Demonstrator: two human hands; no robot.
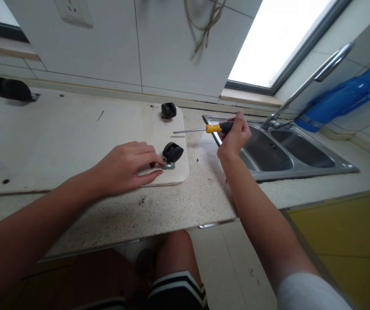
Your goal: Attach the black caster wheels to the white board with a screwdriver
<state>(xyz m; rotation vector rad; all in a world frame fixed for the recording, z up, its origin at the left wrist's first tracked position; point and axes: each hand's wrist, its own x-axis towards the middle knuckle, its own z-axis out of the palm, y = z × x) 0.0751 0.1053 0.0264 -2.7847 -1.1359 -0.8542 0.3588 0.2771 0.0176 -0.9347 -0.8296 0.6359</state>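
Observation:
A white board lies flat on the counter with black caster wheels fixed to its face. My left hand rests on the board's right end, its index finger and thumb at the metal plate of the near-right caster wheel. Whether a screw sits under those fingertips I cannot tell. My right hand is closed round the dark and yellow handle of a screwdriver. Its shaft points left over the board's right edge, between that caster and the far-right caster wheel, apart from both.
A steel double sink with a tall tap is on the right. On the speckled counter lies a small dark screw-like piece. More casters are at the board's left. A blue plastic item stands behind the sink.

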